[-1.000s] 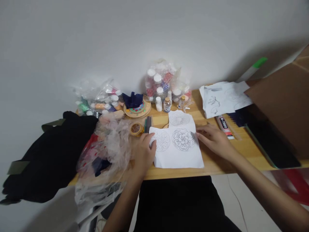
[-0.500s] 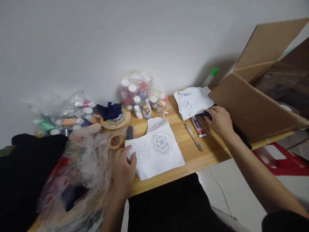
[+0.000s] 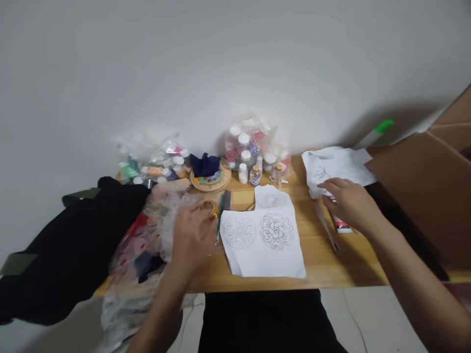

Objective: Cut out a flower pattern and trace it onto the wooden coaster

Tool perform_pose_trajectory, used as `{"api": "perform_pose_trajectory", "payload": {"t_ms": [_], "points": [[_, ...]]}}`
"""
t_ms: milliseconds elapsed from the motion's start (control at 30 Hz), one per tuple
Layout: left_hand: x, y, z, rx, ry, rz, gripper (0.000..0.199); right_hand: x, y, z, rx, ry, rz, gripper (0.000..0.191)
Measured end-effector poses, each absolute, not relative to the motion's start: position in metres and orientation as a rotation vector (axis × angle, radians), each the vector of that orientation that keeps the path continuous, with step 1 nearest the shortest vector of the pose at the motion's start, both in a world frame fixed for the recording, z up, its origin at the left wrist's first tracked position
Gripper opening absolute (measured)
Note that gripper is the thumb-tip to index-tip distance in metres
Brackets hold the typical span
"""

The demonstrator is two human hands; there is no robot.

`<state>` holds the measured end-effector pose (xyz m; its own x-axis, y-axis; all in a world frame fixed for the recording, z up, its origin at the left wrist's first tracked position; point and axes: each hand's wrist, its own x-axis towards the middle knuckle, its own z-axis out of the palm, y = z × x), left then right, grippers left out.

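Note:
My left hand (image 3: 193,238), blurred by motion, hovers left of a torn white sheet (image 3: 267,262) printed with round flower patterns. Its fingers look loosely apart, with nothing visible in them. Just behind them are a golden-yellow round container (image 3: 211,208) and dark pens (image 3: 225,202). Over on the right, my right hand (image 3: 349,203) is open, fingers apart, above a glue tube (image 3: 343,226) partly hidden beneath it. A blurred pen (image 3: 327,228) lies left of the tube. Sketched papers (image 3: 334,169) are stacked just behind that hand.
A cardboard box (image 3: 423,191) stands at the right. Along the wall are bagged bottles (image 3: 245,147), small jars (image 3: 255,175), and an embroidery hoop (image 3: 209,186) under dark blue cloth (image 3: 205,165). Crumpled plastic bags (image 3: 162,206) and a black bag (image 3: 84,235) crowd the left.
The view has swung left. My left hand has come off the patterned sheet's left edge. My right hand has let go of the dark item beside the box and moved over the glue tube.

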<state>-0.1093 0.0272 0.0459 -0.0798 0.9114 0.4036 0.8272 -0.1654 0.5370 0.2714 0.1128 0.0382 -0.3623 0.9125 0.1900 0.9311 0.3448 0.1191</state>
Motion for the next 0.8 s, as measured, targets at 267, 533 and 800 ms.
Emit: {"api": "perform_pose_trajectory", "payload": {"t_ms": [267, 533, 800], "points": [[-0.156, 0.149, 0.064, 2.496, 2.170, 0.345, 0.024, 0.275, 0.098, 0.028, -1.552, -2.456, -0.022, 0.033], [-0.172, 0.162, 0.074, 2.516, 2.000, 0.794, 0.007, 0.288, 0.069, 0.033, -1.414, -2.268, -0.054, 0.030], [-0.104, 0.081, 0.089, 1.168, 1.271, 1.574, 0.025, 0.213, 0.057, 0.056, -1.313, -1.943, 0.437, 0.026]]}}
